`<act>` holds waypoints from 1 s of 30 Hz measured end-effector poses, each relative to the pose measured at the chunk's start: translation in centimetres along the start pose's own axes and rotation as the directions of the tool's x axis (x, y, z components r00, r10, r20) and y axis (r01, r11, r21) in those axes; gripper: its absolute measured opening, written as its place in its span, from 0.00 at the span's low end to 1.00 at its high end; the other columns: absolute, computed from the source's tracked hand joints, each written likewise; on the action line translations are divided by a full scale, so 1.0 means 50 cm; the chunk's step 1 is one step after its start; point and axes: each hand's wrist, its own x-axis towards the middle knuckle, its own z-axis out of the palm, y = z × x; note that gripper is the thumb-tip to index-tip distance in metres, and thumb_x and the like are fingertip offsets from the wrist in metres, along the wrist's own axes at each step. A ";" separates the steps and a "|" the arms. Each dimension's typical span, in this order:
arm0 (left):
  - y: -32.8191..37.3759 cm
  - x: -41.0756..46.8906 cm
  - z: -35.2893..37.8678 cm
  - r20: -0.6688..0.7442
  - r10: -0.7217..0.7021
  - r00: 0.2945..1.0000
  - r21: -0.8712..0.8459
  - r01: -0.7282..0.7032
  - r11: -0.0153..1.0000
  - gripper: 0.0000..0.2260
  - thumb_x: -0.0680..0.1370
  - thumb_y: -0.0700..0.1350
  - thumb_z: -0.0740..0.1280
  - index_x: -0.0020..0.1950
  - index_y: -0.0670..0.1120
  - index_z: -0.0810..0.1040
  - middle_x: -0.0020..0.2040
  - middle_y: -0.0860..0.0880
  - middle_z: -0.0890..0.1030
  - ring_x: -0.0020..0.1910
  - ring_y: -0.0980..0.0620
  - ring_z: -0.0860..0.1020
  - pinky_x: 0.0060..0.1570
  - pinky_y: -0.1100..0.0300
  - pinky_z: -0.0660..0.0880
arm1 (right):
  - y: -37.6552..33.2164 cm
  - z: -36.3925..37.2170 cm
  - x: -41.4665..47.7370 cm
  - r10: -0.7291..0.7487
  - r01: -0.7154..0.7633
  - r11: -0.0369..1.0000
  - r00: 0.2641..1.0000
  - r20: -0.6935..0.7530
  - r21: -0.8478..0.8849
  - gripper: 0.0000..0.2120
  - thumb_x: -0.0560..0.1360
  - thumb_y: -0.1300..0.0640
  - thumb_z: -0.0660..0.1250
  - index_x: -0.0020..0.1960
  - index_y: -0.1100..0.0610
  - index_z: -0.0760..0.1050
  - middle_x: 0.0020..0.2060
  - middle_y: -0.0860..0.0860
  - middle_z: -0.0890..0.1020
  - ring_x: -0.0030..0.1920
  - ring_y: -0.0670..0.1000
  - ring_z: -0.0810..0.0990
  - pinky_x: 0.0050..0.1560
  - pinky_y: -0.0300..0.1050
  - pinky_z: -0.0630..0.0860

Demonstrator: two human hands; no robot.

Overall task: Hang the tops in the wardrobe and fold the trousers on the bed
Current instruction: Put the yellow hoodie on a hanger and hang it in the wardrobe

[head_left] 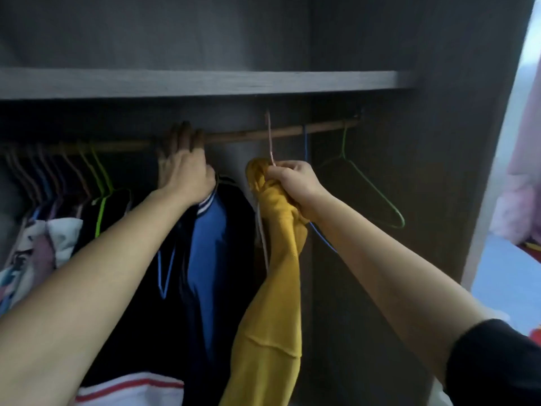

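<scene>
A yellow top [272, 288] hangs from a pink wire hanger [270, 136] whose hook is at the wooden rail [243, 135] of the wardrobe. My right hand [295, 184] grips the top's neck and the hanger's stem just below the rail. My left hand [183, 165] reaches up to the rail with fingers straight, resting against the blue and black jacket [205, 244] that hangs there. I cannot tell whether the pink hook sits fully over the rail.
Several hung garments and coloured hangers [73, 177] crowd the rail's left part. An empty green hanger [366, 186] and a blue one [306, 142] hang at the right. A shelf [205, 82] runs above the rail. The wardrobe side panel [439, 171] stands right, bedding beyond it.
</scene>
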 end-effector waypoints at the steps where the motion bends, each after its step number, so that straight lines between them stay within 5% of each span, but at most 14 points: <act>1: -0.004 0.018 0.003 -0.006 -0.009 1.000 -0.001 0.009 1.000 0.32 0.76 0.44 0.63 0.79 0.43 0.57 0.80 0.42 0.50 0.79 0.42 0.47 0.74 0.35 0.48 | -0.002 0.015 0.031 -0.017 0.017 1.000 1.000 0.002 0.011 0.08 0.73 0.60 0.71 0.48 0.65 0.82 0.41 0.60 0.84 0.43 0.57 0.83 0.49 0.54 0.80; 5: -0.022 0.056 0.036 0.052 -0.047 0.998 -0.005 0.047 0.999 0.33 0.77 0.42 0.63 0.80 0.45 0.55 0.81 0.45 0.52 0.79 0.45 0.48 0.75 0.39 0.46 | 0.022 0.059 0.141 -0.021 0.022 1.000 0.998 0.055 -0.003 0.07 0.69 0.56 0.74 0.43 0.59 0.82 0.36 0.53 0.83 0.39 0.53 0.82 0.43 0.50 0.80; 12: -0.055 0.043 0.091 -0.086 0.038 0.996 0.016 -0.037 0.999 0.37 0.72 0.38 0.66 0.80 0.43 0.57 0.80 0.45 0.56 0.79 0.45 0.52 0.75 0.46 0.46 | 0.165 0.088 0.184 0.005 0.013 0.994 0.986 0.165 -0.106 0.06 0.71 0.60 0.73 0.47 0.57 0.81 0.34 0.45 0.80 0.38 0.46 0.80 0.41 0.41 0.76; 16: -0.053 0.043 0.083 -0.019 0.026 0.999 -0.031 -0.026 0.999 0.36 0.74 0.38 0.64 0.80 0.44 0.53 0.81 0.46 0.52 0.80 0.46 0.48 0.77 0.47 0.51 | 0.157 0.087 0.176 -0.067 0.123 0.930 0.984 0.167 -0.347 0.15 0.72 0.53 0.71 0.58 0.55 0.80 0.51 0.52 0.84 0.54 0.55 0.81 0.57 0.52 0.77; 21: -0.027 0.017 0.061 0.098 -0.068 0.993 -0.088 0.076 0.993 0.30 0.80 0.43 0.58 0.81 0.44 0.51 0.81 0.46 0.49 0.79 0.45 0.48 0.74 0.44 0.58 | 0.159 0.055 0.103 -0.248 0.288 0.804 0.958 0.148 -0.520 0.26 0.79 0.45 0.65 0.74 0.53 0.69 0.65 0.56 0.76 0.66 0.56 0.73 0.64 0.47 0.69; 27: 0.045 -0.196 0.108 0.090 -0.033 0.995 -0.365 0.064 0.929 0.24 0.83 0.53 0.52 0.80 0.49 0.57 0.81 0.44 0.53 0.79 0.45 0.50 0.75 0.43 0.54 | 0.252 -0.014 -0.053 -0.388 0.366 0.636 0.913 0.128 -0.680 0.27 0.83 0.43 0.57 0.78 0.53 0.62 0.69 0.54 0.70 0.69 0.54 0.69 0.67 0.48 0.68; 30: 0.103 -0.308 0.137 -0.022 0.051 0.998 -0.348 -0.055 0.936 0.24 0.83 0.55 0.50 0.79 0.50 0.60 0.80 0.44 0.56 0.79 0.46 0.52 0.75 0.41 0.52 | 0.332 -0.053 -0.138 -0.371 0.282 0.552 0.926 0.071 -0.785 0.27 0.83 0.44 0.58 0.78 0.54 0.61 0.72 0.56 0.70 0.70 0.56 0.69 0.68 0.51 0.69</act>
